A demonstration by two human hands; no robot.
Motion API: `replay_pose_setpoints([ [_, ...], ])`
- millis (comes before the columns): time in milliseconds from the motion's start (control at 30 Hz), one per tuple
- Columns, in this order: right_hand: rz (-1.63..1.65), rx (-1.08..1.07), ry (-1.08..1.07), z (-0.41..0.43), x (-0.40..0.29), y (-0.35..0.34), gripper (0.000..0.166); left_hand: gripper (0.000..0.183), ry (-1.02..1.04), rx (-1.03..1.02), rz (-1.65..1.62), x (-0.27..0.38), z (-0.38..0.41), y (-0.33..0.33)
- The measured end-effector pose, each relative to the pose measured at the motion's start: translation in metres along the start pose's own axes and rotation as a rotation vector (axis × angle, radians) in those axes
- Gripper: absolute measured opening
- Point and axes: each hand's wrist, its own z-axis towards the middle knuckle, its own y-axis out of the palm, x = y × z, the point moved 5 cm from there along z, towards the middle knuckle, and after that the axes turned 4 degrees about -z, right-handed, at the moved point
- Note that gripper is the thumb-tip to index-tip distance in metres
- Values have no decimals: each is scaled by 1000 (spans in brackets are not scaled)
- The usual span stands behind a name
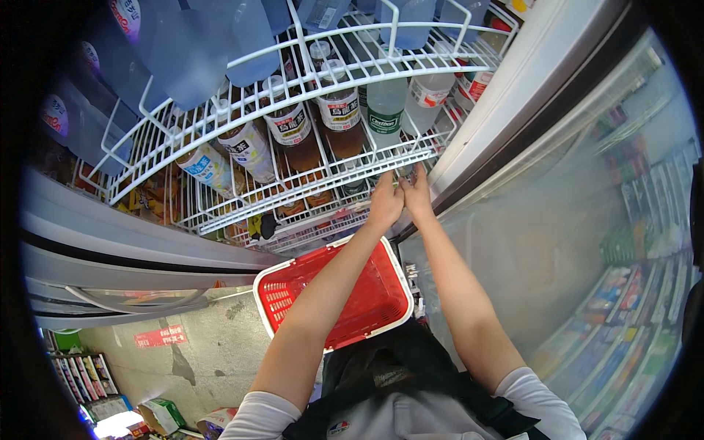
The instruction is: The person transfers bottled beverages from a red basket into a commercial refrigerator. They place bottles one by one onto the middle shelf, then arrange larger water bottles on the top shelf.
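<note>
Both my hands reach into an open drinks cooler at the right end of a white wire shelf (308, 195). My left hand (386, 203) and my right hand (417, 192) are side by side, touching or nearly so, just under the shelf's front rail. Their fingertips are at a clear bottle (406, 169) that is mostly hidden, so the hold on it is unclear. Above them stand a clear bottle with a green label (385, 118) and one with a white and red label (429, 96). Dark tea bottles (290, 129) stand further left. Below my forearms is a red plastic basket (363, 286) with a white rim.
Large bluish bottles (176, 60) fill the upper shelf. The white cooler frame (495, 93) and a transparent door (495, 264) with reflections lie to the right. A curved door handle (137, 302) is at the left. Magazines (85, 377) and boxes stand on the lower left.
</note>
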Motion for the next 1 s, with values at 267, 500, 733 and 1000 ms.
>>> replay_pose_setpoints([
  [267, -409, -73, 43, 77, 55, 25, 37, 50, -55, 29, 211, -21, 49, 11],
  [500, 903, 42, 334, 118, 157, 20, 54, 66, -110, -102, 359, -7, 73, 40],
  [733, -552, 132, -306, 34, 29, 34, 62, 57, 78, 187, 538, -14, 56, 11],
  [1000, 142, 184, -116, -17, -2, 26, 70, 63, 157, -128, 675, -1, 15, 2],
])
